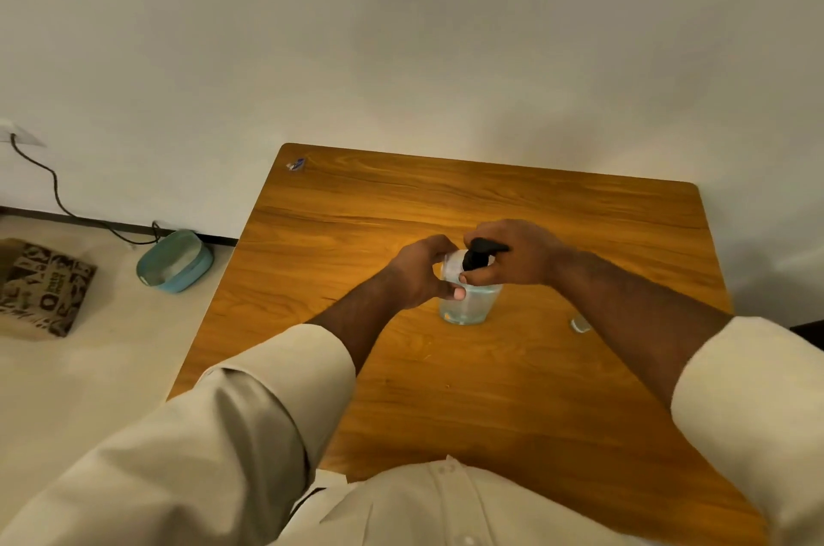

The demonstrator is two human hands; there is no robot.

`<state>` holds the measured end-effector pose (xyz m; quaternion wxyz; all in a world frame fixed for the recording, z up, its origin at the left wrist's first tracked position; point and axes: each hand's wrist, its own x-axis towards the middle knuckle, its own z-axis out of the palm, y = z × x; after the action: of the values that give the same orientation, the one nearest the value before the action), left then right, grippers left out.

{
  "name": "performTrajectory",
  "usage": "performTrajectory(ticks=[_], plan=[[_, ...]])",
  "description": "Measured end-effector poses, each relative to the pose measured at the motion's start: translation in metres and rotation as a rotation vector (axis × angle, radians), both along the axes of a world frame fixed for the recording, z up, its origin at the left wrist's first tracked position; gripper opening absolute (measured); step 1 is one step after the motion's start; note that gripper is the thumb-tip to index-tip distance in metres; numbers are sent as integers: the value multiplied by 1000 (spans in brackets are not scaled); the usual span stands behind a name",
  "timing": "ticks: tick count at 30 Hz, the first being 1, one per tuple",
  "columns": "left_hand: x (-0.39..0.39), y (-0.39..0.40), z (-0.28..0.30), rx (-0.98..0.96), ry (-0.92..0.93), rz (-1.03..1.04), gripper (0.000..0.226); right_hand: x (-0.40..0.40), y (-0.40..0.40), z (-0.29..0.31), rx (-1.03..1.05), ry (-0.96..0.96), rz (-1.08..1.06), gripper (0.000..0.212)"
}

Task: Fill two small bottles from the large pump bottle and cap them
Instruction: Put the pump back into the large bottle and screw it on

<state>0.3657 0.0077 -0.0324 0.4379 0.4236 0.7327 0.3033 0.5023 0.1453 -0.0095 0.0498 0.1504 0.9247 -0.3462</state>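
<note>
The large pump bottle (469, 305), clear with pale blue liquid, stands near the middle of the wooden table (446, 389). My right hand (512, 253) curls over its black pump head (479, 255). My left hand (421, 271) holds a small clear bottle (452, 265) tilted against the pump's spout, thumb pressed near the big bottle's shoulder. A second small clear item (579, 324), a bottle or a cap, lies on the table just under my right forearm and is mostly hidden.
A small blue and white scrap (296, 164) lies at the table's far left corner. On the floor to the left are a teal basin (175, 262), a printed paper bag (42, 289) and a black cable (58, 197) along the wall.
</note>
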Motion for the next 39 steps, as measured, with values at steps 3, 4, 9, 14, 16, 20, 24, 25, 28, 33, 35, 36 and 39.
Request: performTrajectory(ticks=[3, 4, 9, 14, 16, 20, 24, 25, 28, 33, 35, 36, 39], plan=[[0, 0, 1, -10, -7, 17, 59, -6, 5, 2, 151, -72, 102, 29], [0, -1, 0, -11, -11, 28, 58, -8, 5, 0, 214, -74, 128, 31], [4, -1, -1, -5, 36, 52, 58, 3, -10, -14, 337, 186, -43, 34], [4, -1, 1, -10, 85, 52, 58, 7, -36, -32, 379, 274, -385, 36], [7, 0, 5, -6, 73, 51, 58, 7, -37, -28, 386, 234, -433, 39], [13, -10, 3, -16, -21, 116, 64, 11, -42, -20, 392, 186, -425, 42], [22, -20, 1, -13, -108, 180, 91, 23, -34, -21, 390, 98, -340, 65], [24, -22, 1, -27, -102, 199, 99, 26, -29, -25, 326, 64, -291, 73], [25, -25, -3, -76, -32, 196, 115, 30, -18, -31, 86, 10, -158, 98], [17, -26, -13, -99, 25, 93, 113, 24, -16, -36, -232, 23, -160, 82], [9, -24, -15, -74, 36, 48, 107, 19, -14, -34, -280, 47, -196, 80], [4, -23, -15, -61, 30, 41, 104, 14, -13, -32, -293, 59, -204, 80], [-21, -21, -13, -23, 2, 66, 98, -8, -16, -27, -276, 67, -229, 77]])
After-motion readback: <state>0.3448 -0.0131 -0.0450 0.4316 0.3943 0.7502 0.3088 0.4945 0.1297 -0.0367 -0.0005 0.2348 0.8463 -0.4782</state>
